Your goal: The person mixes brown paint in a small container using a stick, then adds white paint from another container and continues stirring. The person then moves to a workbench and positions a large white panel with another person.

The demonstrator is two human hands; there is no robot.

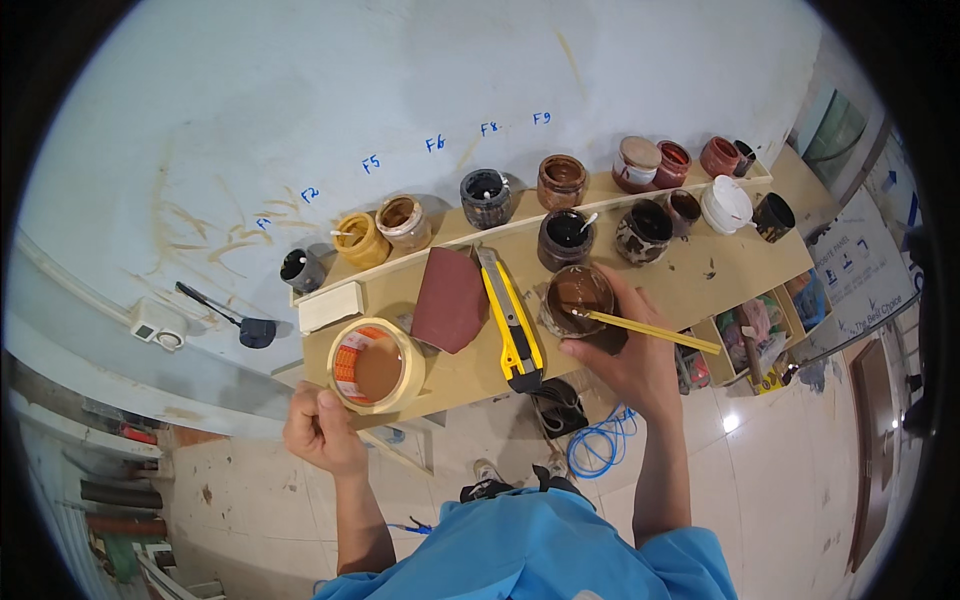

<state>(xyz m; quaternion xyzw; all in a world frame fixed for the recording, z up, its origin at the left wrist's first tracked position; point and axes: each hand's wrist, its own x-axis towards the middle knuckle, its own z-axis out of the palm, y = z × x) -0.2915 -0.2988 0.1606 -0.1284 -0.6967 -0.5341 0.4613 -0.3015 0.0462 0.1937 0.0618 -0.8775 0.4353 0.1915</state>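
My right hand (630, 350) is wrapped round the side of a glass jar (580, 300) of brown paint at the front of the wooden shelf. A yellow-handled paintbrush (655, 330) rests across that jar, its handle pointing right over my fingers. Beside the roll of masking tape (405, 375), my left hand (322, 428) is curled into a fist; anything inside it is hidden. Between the two hands lie a yellow and black utility knife (511, 320) and a dark red sheet of sandpaper (450, 300). A white block (331, 307) sits behind the tape.
Paint jars line the shelf's back, among them a yellow one (360, 240), a black one (566, 240) and a white tub (726, 205). Open drawers (750, 345) with odds and ends jut out at right. A blue hose (600, 445) lies coiled on the tiled floor.
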